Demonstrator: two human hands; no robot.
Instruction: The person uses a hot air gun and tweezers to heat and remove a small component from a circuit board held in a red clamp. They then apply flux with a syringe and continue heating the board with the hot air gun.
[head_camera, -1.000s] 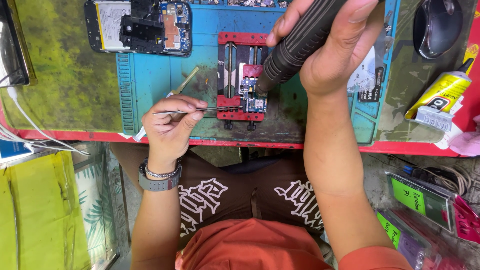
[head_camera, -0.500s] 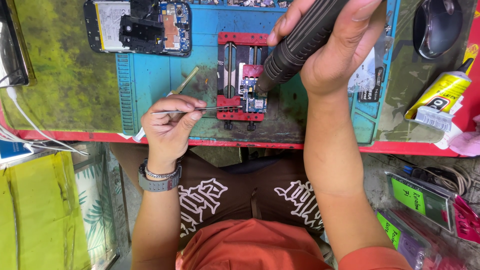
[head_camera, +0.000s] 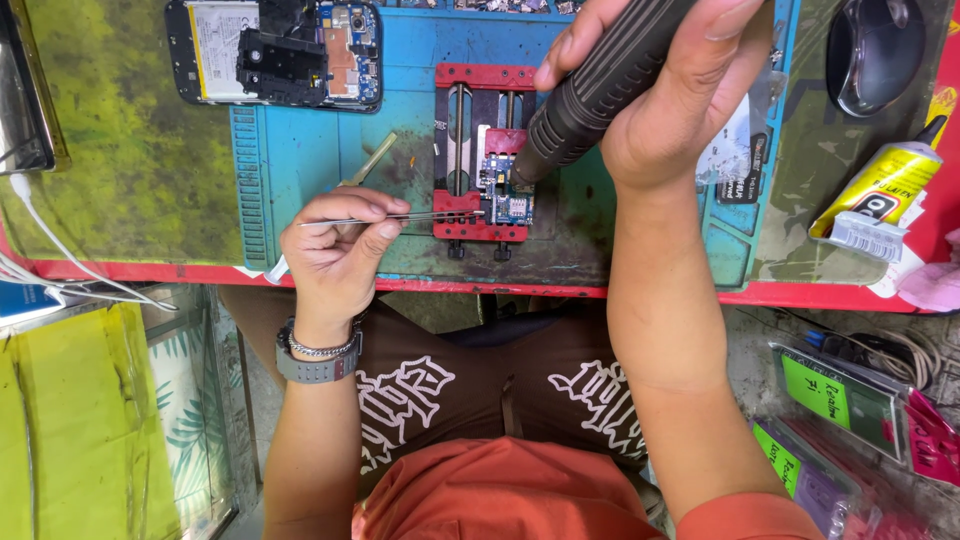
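A small circuit board (head_camera: 503, 190) is clamped in a red holder (head_camera: 470, 150) on the blue work mat (head_camera: 300, 150). My left hand (head_camera: 335, 250) pinches thin metal tweezers (head_camera: 420, 217) whose tips reach the board's left side. My right hand (head_camera: 680, 90) grips a thick black ribbed hot-air handle (head_camera: 590, 95), its nozzle pointing down at the top of the board. A watch and bracelet sit on my left wrist.
An opened phone (head_camera: 275, 50) lies at the mat's far left. A yellow glue tube (head_camera: 880, 195) and a dark round object (head_camera: 880, 50) lie at the right. A white cable (head_camera: 60, 250) runs along the left. The table's red front edge (head_camera: 700, 292) is near my lap.
My left hand has shifted slightly, bringing the tweezers' tips closer to the board. The right hand and black handle stay in place.
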